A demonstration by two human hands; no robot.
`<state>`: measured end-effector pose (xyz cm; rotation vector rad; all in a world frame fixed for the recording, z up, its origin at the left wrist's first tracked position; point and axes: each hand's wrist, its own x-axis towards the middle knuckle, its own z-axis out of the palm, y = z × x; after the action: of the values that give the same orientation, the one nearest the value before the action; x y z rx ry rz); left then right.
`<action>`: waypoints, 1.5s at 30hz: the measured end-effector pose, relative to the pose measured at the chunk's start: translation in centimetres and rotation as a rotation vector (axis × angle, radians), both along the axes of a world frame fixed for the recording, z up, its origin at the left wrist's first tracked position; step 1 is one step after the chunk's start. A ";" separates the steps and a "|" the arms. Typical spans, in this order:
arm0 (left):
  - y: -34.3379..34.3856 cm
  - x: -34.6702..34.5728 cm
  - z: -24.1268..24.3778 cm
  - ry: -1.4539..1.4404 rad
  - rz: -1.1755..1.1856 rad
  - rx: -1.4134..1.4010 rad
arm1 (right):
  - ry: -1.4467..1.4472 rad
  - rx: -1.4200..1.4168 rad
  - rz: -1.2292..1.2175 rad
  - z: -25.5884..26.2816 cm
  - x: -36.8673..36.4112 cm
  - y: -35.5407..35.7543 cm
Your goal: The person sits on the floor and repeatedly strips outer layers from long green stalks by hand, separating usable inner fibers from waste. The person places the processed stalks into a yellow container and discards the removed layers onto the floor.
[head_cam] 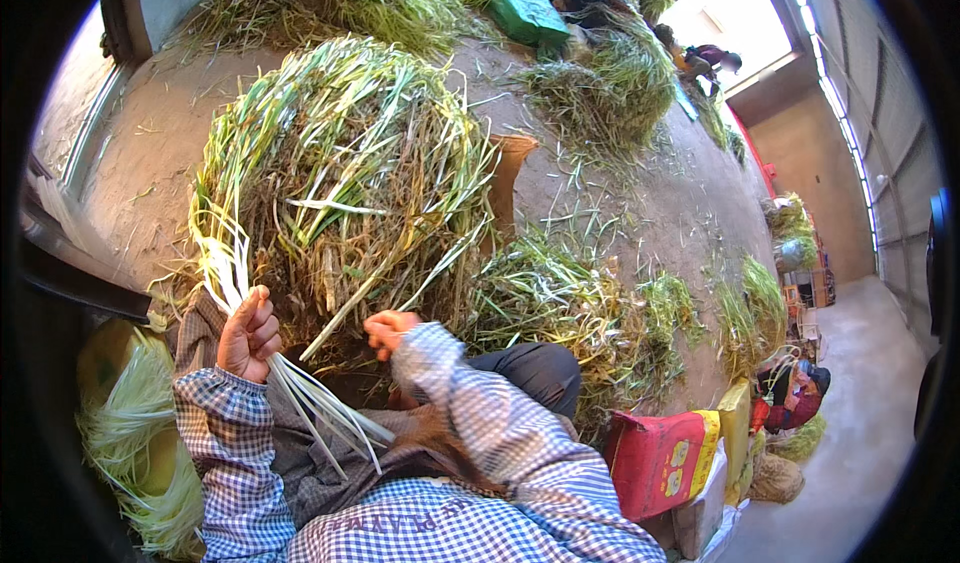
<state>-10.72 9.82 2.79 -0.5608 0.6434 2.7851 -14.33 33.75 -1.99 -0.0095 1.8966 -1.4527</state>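
Note:
My left hand (251, 334) grips a small bundle of pale stalks (322, 398). Their leafy tops stick up above the fist, and the white lower ends hang across my lap. My right hand (390, 332) is blurred, its fingers bunched in front of the near side of a large heap of green and yellow stalks (352, 158) with brown, dry parts. A long green leaf (450, 263) slants from the heap down to this hand; blur hides whether the fingers pinch it. Between my hands, a loose pale stalk (337, 319) leans on the heap.
Cleaned pale stalks (142, 413) lie in a bundle at my left. Leafy scraps (555, 300) pile up beside my right knee. A red and yellow package (656, 462) stands at lower right. Other people (795, 394) sit among further heaps (607, 82).

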 end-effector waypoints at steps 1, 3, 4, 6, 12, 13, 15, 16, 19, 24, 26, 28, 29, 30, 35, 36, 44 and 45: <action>0.0 -0.2 0.0 0.004 0.007 -0.027 | -0.009 0.020 -0.034 -0.7 0.4 -1.8; 0.2 -0.6 0.1 0.016 0.006 -0.074 | -0.214 -0.015 -0.065 -2.2 0.5 -4.2; 0.2 -0.5 0.3 -0.010 0.022 -0.096 | -0.144 0.033 -0.024 -1.6 0.8 -5.0; -0.3 -0.2 0.0 -0.038 0.043 -0.155 | -0.036 0.113 0.107 -0.3 1.6 -5.1; 0.1 0.0 0.5 -0.067 0.027 -0.241 | -0.101 0.046 -0.531 -4.2 2.4 1.8; 0.4 0.0 0.5 -0.049 0.019 -0.252 | -0.118 0.058 -0.614 -4.3 1.8 2.2; 0.9 0.0 0.2 -0.046 0.002 -0.282 | -0.020 0.052 -0.605 -4.9 0.5 1.4; 1.1 0.1 0.2 -0.047 -0.004 -0.286 | -0.041 0.147 -0.561 -4.6 -0.2 1.1; 1.2 0.1 -0.1 -0.067 -0.015 -0.326 | -0.071 0.065 -0.441 -3.2 -1.1 1.0; 2.1 0.5 1.3 0.016 -0.081 -0.475 | 0.782 -0.064 -0.302 2.7 0.8 -0.3; 2.6 0.6 2.1 0.042 -0.183 -0.532 | 0.847 -0.260 -0.123 5.4 1.1 -1.7; 2.9 0.5 2.1 0.032 -0.258 -0.594 | 0.710 -0.133 0.008 6.8 2.1 -3.2; 3.1 0.4 1.7 0.034 -0.251 -0.617 | 0.682 -0.039 0.093 7.2 2.3 -3.7; 3.4 0.3 1.8 0.043 -0.250 -0.663 | 0.678 0.026 0.146 6.9 2.6 -3.9; 3.6 0.1 -0.9 0.179 -0.111 -1.160 | 0.774 -0.008 0.157 5.5 3.3 -5.0; 3.7 -0.1 -0.1 0.095 -0.070 -1.126 | 0.843 -0.014 0.148 4.7 3.3 -5.0; 4.4 0.6 -2.1 0.023 -0.081 -1.027 | 0.574 0.004 0.140 3.6 4.0 -5.3; 4.7 0.5 -0.7 -0.068 -0.101 -0.864 | 0.449 -0.044 0.107 3.1 4.0 -4.9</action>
<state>-10.22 14.53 2.09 -0.7235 1.8039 2.2686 -10.36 28.89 1.12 -0.4875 2.1750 -1.5086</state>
